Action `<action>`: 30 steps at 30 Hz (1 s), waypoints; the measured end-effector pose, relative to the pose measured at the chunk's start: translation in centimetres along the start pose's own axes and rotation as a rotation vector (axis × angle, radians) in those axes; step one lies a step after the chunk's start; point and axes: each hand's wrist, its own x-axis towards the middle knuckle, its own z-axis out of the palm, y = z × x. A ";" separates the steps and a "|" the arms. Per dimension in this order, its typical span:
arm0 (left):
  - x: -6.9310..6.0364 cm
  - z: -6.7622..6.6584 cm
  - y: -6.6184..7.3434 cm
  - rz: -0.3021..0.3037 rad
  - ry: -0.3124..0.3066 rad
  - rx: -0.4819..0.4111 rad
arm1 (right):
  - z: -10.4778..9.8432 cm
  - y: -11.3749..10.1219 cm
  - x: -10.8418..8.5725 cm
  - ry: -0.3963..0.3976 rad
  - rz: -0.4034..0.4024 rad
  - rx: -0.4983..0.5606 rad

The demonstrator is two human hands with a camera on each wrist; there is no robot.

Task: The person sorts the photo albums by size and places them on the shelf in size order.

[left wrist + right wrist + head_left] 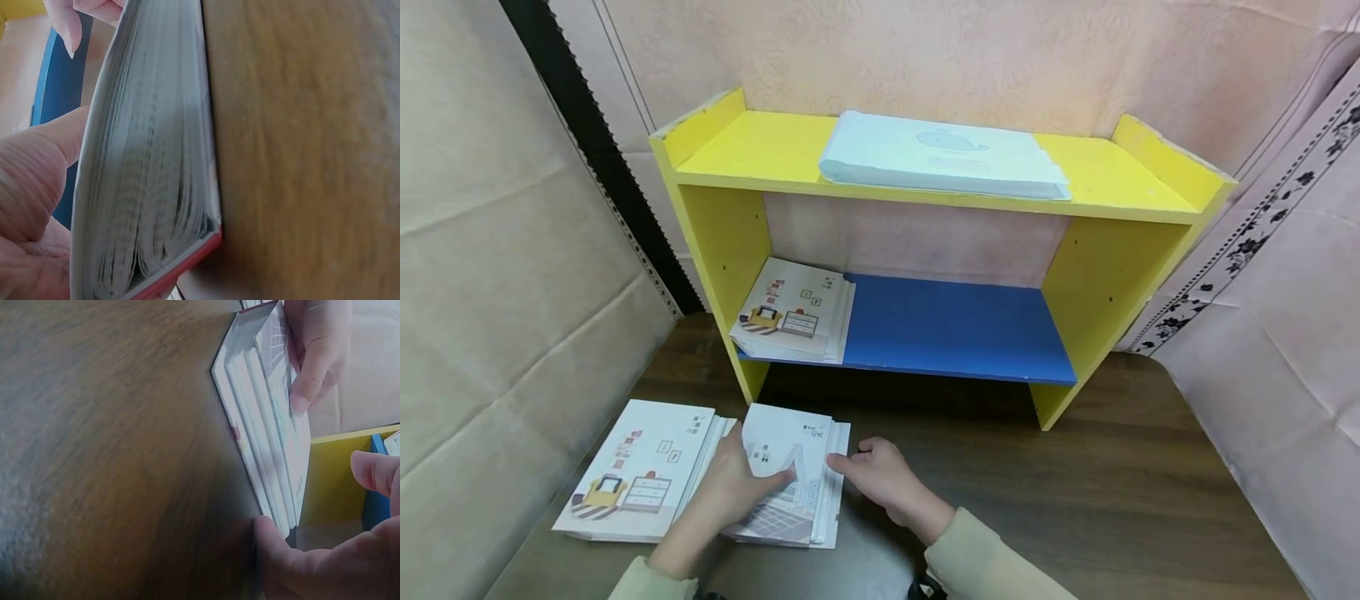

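A white book point(786, 446) with a building drawn on its cover lies on the table, with stepped layers along its right side. My left hand point(733, 483) grips its left side, thumb across the cover. Seen in the left wrist view, the book point(150, 144) shows its page edges and a red strip at one corner. My right hand point(887, 479) is at the right side, thumb and fingers spread. In the right wrist view a fingertip of the right hand point(337, 556) touches or nearly touches the book's lower corner, while its thumb stands apart from the cover.
Left of the hands lies another pile of white books point(632, 471). Behind stands a yellow shelf point(700, 250) with a blue board point(947, 325), bearing white books point(793, 308) at its left end. A pale blue whale-printed packet point(940, 154) lies on top.
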 end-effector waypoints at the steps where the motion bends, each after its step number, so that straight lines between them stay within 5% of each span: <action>1: 0.0 0.0 0.0 0.007 0.003 -0.001 | 0.0 0.0 0.0 0.000 0.004 0.001; 10: -0.2 0.0 -0.2 0.049 0.005 -0.021 | 0.2 -0.4 -0.2 -0.023 0.052 -0.008; 18: -0.2 0.2 0.1 -0.014 -0.002 -0.041 | 0.3 -0.6 0.0 -0.015 0.075 0.004; 30: -0.6 0.3 0.0 -0.015 0.053 -0.098 | 0.2 -0.5 0.4 -0.014 0.076 0.006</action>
